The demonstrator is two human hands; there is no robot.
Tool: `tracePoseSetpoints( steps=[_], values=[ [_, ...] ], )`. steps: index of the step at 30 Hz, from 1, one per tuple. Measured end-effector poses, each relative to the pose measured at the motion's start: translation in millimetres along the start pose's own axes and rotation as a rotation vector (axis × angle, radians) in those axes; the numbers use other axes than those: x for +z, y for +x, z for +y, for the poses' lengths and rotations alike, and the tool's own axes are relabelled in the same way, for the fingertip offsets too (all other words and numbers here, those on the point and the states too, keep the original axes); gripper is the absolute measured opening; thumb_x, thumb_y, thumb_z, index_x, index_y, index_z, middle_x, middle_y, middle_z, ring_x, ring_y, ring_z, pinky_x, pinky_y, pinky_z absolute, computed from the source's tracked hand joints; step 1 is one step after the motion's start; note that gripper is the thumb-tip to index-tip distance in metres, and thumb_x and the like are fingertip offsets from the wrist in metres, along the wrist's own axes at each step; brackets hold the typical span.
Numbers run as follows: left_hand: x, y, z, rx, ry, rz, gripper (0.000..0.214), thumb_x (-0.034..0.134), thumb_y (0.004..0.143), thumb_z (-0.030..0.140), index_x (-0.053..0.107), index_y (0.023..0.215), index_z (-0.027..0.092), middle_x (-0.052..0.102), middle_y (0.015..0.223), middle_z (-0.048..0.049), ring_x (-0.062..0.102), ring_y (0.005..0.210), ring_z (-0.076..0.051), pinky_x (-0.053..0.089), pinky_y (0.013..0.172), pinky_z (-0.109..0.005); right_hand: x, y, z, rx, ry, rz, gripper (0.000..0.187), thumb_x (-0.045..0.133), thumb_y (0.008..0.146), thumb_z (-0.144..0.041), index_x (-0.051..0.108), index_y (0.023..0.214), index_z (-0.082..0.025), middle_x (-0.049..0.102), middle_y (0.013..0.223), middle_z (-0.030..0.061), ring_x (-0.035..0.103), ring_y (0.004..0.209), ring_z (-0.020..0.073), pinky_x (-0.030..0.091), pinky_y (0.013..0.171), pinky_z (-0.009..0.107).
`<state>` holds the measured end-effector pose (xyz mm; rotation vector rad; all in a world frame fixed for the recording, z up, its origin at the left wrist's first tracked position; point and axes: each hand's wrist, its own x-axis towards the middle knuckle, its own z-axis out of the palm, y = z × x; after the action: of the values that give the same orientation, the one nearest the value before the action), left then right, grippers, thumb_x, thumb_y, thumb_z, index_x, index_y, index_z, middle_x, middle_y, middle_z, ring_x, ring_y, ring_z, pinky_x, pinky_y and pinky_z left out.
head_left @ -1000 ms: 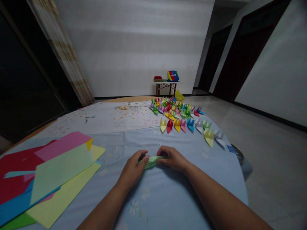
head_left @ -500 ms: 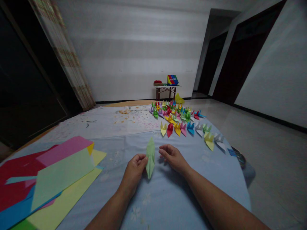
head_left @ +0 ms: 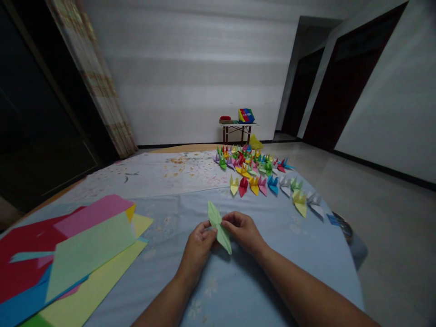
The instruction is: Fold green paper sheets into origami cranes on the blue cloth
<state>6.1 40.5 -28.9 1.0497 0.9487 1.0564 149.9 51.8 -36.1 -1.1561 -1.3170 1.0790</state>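
A pale green folded paper (head_left: 223,236), long and pointed at both ends, is held tilted just above the blue tablecloth (head_left: 163,290). My left hand (head_left: 200,243) pinches its left edge near the middle. On the opposite edge, the thumb and fingers of my right hand (head_left: 243,229) are closed on the same paper. Some fingertips behind the paper are hidden. Beyond my hands stands a row of folded paper cranes in several colours, among them a red crane (head_left: 243,186) and a blue crane (head_left: 273,185).
Coloured paper sheets, with a pale green sheet (head_left: 90,250) on top, overlap at the left. More small cranes (head_left: 245,159) crowd the table's far right. A small side table (head_left: 238,125) with a colourful box (head_left: 246,115) stands by the wall. The table's rounded edge runs along the right.
My right hand has moved left and taken hold of the paper, from which it was apart before. The paper has turned from nearly upright to slanting, its top leaning left.
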Motion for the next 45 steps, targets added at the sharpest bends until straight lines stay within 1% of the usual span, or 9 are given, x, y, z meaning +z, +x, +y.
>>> tracePoseSetpoints(
  steps=[4, 10, 13, 20, 26, 32, 37, 40, 45],
  values=[
    [-3.5, 2.3, -0.3, 0.025, -0.067, 0.008, 0.037, 0.064, 0.068, 0.039, 0.059, 0.095, 0.014, 0.067, 0.068, -0.0009, 0.062, 0.06, -0.015, 0.048, 0.06, -0.025, 6.0, 1.3, -4.9, -0.024, -0.055, -0.012, 0.021, 0.061, 0.07, -0.036, 0.061, 0.076, -0.016, 0.061, 0.066, 0.0004, 0.053, 0.058, 0.0122, 0.042, 0.055, 0.024],
    [-14.2, 7.1, 0.3, 0.147, -0.072, 0.12, 0.034, 0.064, 0.069, 0.039, 0.063, 0.092, 0.014, 0.068, 0.079, -0.0034, 0.063, 0.07, -0.016, 0.049, 0.063, -0.024, 15.8, 14.3, -13.4, -0.106, -0.11, -0.07, 0.02, 0.06, 0.071, -0.033, 0.06, 0.079, -0.015, 0.06, 0.068, 0.0005, 0.055, 0.062, 0.0125, 0.044, 0.059, 0.024],
    [-16.3, 7.7, 2.9, 0.173, -0.068, 0.167, 0.034, 0.065, 0.068, 0.038, 0.064, 0.091, 0.013, 0.068, 0.082, -0.0048, 0.063, 0.072, -0.017, 0.049, 0.062, -0.024, 21.8, 17.6, -14.6, -0.121, -0.129, -0.04, 0.019, 0.059, 0.071, -0.032, 0.06, 0.08, -0.015, 0.06, 0.069, 0.001, 0.054, 0.062, 0.0124, 0.044, 0.059, 0.024],
    [-15.0, 5.5, 6.0, 0.168, -0.067, 0.172, 0.035, 0.067, 0.067, 0.036, 0.065, 0.093, 0.011, 0.07, 0.08, -0.0061, 0.063, 0.071, -0.019, 0.05, 0.064, -0.026, 28.1, 12.0, -12.5, -0.263, -0.281, 0.094, 0.012, 0.057, 0.073, -0.027, 0.06, 0.077, -0.016, 0.056, 0.071, 0.0008, 0.05, 0.062, 0.0111, 0.041, 0.058, 0.023],
    [-16.6, 4.8, 5.0, 0.152, -0.004, 0.143, 0.036, 0.065, 0.069, 0.038, 0.066, 0.094, 0.013, 0.07, 0.08, -0.0051, 0.063, 0.072, -0.018, 0.049, 0.065, -0.025, 26.5, 10.9, -13.3, -0.272, -0.328, 0.073, 0.007, 0.057, 0.071, -0.023, 0.055, 0.07, -0.016, 0.051, 0.066, -0.0016, 0.045, 0.059, 0.0098, 0.037, 0.054, 0.021],
    [-17.9, 4.8, 3.5, 0.144, 0.076, 0.185, 0.035, 0.067, 0.066, 0.038, 0.069, 0.09, 0.013, 0.07, 0.077, -0.004, 0.063, 0.07, -0.018, 0.05, 0.066, -0.025, 27.5, 8.4, -13.9, -0.255, -0.325, 0.057, 0.006, 0.054, 0.072, -0.021, 0.052, 0.07, -0.017, 0.051, 0.062, -0.003, 0.045, 0.056, 0.009, 0.036, 0.053, 0.02],
    [-16.4, 3.9, 3.4, 0.142, 0.118, 0.222, 0.035, 0.067, 0.067, 0.038, 0.069, 0.091, 0.013, 0.07, 0.079, -0.0044, 0.064, 0.076, -0.02, 0.051, 0.069, -0.026, 28.1, 6.9, -15.5, -0.318, -0.342, 0.071, 0.003, 0.055, 0.072, -0.019, 0.054, 0.075, -0.017, 0.054, 0.064, -0.0025, 0.047, 0.057, 0.0091, 0.038, 0.056, 0.021],
    [-15.4, 2.5, 3.6, 0.146, 0.139, 0.238, 0.036, 0.066, 0.068, 0.038, 0.068, 0.094, 0.013, 0.07, 0.083, -0.0053, 0.064, 0.079, -0.021, 0.052, 0.069, -0.028, 29.0, 6.0, -13.8, -0.369, -0.351, 0.089, 0.012, 0.055, 0.073, -0.019, 0.057, 0.085, -0.017, 0.056, 0.067, -0.0012, 0.049, 0.059, 0.0096, 0.04, 0.057, 0.021],
    [-11.3, -1.8, 6.5, 0.169, 0.149, 0.223, 0.036, 0.065, 0.069, 0.038, 0.068, 0.094, 0.013, 0.071, 0.082, -0.0056, 0.065, 0.08, -0.022, 0.053, 0.073, -0.031, 28.6, 3.5, -14.1, -0.494, -0.396, 0.108, 0.005, 0.056, 0.075, -0.017, 0.059, 0.077, -0.017, 0.056, 0.068, 0.0005, 0.051, 0.064, 0.0117, 0.041, 0.061, 0.023]
  ],
)
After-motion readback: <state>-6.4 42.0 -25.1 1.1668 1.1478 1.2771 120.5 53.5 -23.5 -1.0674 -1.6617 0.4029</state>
